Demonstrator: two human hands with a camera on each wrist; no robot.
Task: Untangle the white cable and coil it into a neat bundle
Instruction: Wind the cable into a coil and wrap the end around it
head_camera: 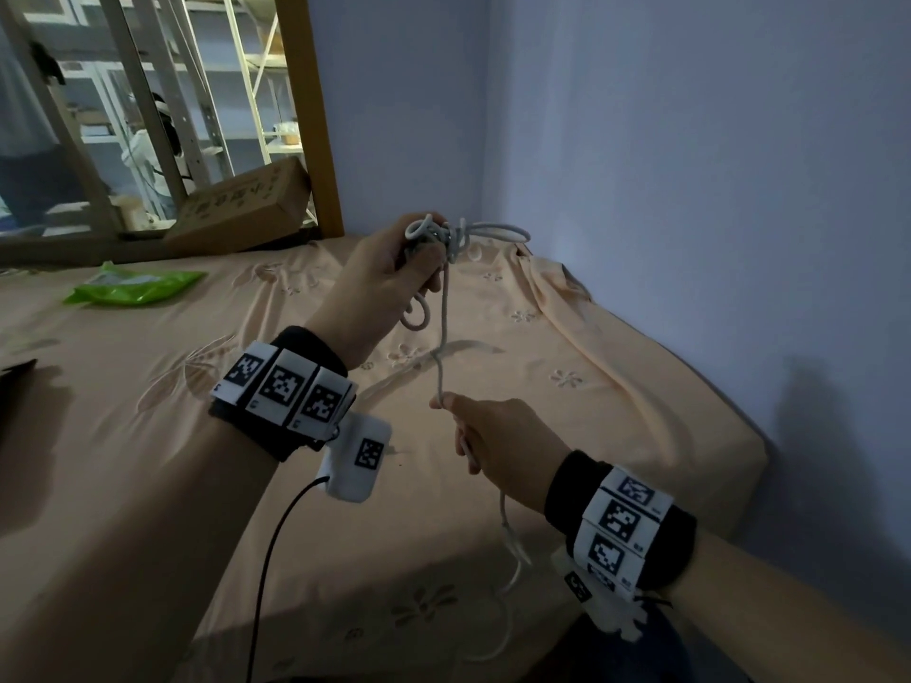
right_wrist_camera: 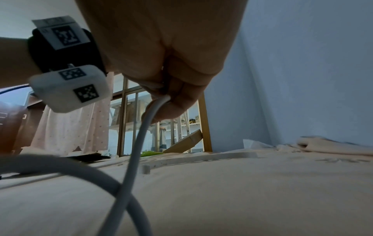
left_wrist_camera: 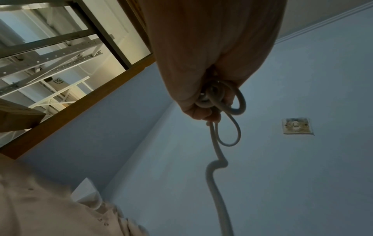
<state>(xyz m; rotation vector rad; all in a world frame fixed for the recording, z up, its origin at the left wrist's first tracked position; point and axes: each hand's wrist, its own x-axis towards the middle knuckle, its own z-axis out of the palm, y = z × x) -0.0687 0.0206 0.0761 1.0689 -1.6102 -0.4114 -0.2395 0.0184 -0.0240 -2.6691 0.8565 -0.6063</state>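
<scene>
Both hands are closed on the white cable (head_camera: 445, 308) above the bed (head_camera: 641, 396): its tangled loops are gripped by the left hand (head_camera: 389, 273), farther off, while a straighter stretch is pinched by the nearer right hand (head_camera: 498, 446).

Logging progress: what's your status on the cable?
Left hand grips looped bundle. Right hand pinches the cable strand below. Kink mid-strand; tail trails on bed.

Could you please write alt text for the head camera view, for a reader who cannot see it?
A person's left hand grips a tangled bunch of white cable above a peach bedsheet, while the right hand pinches a strand running down from it. A green packet lies further left.
</scene>
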